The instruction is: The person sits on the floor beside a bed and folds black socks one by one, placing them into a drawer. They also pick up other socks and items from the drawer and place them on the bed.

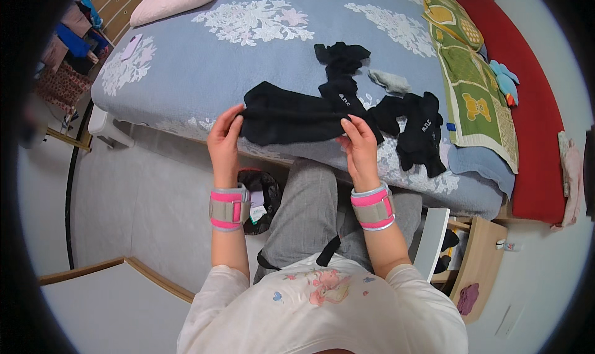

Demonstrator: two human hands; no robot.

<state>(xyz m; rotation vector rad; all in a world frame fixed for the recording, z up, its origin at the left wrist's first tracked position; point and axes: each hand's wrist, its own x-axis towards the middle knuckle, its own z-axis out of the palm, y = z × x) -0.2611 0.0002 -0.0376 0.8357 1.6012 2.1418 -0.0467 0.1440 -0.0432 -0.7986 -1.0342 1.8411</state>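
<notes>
Blue-grey bedspread [173,56] fills the background; over its near edge, left hand [224,134] and right hand [361,146] pinch a black garment [285,118] at opposite ends, likely to hold it flat. Black socks [423,134] lie toward the bedspread's right, probably for easy reach.

At the centre, the held sock [279,122] is plain black. The socks [423,140] to its right are black with small white marks; the small one [389,81] above them is light grey. The bedspread [167,56] is blue-grey with white and pale pink floral patches. At upper right, the mat [462,81] is green with yellow motifs, the toy [505,78] light blue and orange, the headboard [545,131] red. At lower centre, the trousers [307,199] are grey, the shirt [260,323] white with pink flowers, the wristbands [228,209] pink and beige edged in grey.
</notes>
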